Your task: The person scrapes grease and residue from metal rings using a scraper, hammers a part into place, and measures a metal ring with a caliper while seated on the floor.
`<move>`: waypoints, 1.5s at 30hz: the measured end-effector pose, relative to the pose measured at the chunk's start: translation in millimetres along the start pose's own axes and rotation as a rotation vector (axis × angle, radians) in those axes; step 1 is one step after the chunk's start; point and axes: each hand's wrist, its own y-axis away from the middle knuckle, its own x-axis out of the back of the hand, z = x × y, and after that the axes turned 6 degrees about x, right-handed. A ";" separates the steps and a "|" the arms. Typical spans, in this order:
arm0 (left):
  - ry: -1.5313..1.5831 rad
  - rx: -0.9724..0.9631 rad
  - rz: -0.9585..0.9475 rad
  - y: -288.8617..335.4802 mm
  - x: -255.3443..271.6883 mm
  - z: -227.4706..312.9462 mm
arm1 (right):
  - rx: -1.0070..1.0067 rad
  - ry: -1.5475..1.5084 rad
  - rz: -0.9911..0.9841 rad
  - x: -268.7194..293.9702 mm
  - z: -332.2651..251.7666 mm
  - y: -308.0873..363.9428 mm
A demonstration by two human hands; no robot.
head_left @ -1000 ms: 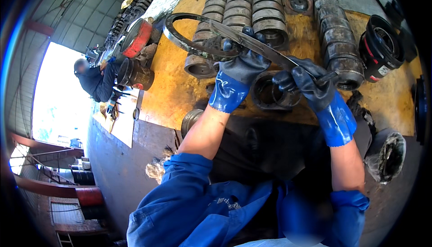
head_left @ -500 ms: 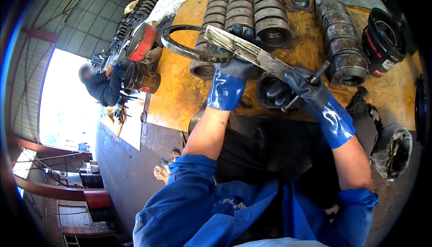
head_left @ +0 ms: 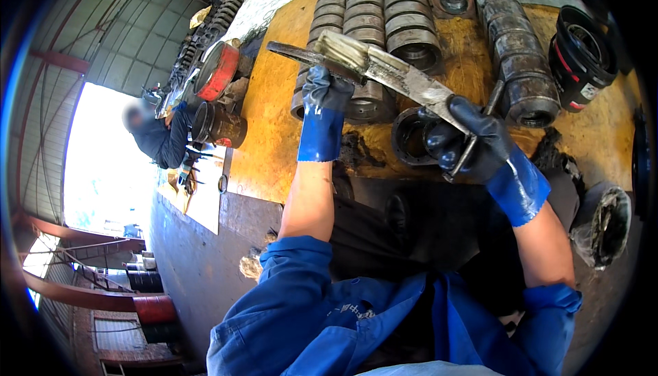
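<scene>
My left hand (head_left: 325,93), in a blue and black rubber glove, is closed on a thick dark metal ring (head_left: 291,52), seen nearly edge-on. In my right hand (head_left: 476,132), gloved alike, is a long flat blade (head_left: 418,89) smeared with pale grease. Its far end lies against the ring. A thin metal rod (head_left: 494,96) also passes through the right hand's grip, sticking out on both sides. Below the blade, a short dark hollow cylinder (head_left: 406,144) stands near the table's front edge, partly hidden by the right glove.
Rows of metal cylinders (head_left: 411,23) fill the far side of the yellow-brown table (head_left: 260,146). At the right is a black bucket (head_left: 581,64). A rusty bucket (head_left: 223,129) and a red-sided drum (head_left: 218,74) stand left, near a seated person (head_left: 161,136).
The ring has turned from showing its round opening to nearly edge-on. My left hand has shifted left and its wrist has turned. The blade's far end has moved slightly right.
</scene>
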 end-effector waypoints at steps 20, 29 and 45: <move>1.779 0.219 -0.063 23.0 -7.4 61.6 | 0.086 0.608 0.100 5.3 -6.7 10.4; 1.819 0.167 -0.152 23.1 -5.6 51.5 | -0.007 0.605 0.150 2.2 -2.5 9.9; 1.664 0.422 0.179 2.8 1.1 27.5 | 0.014 0.203 0.049 13.2 -0.2 8.8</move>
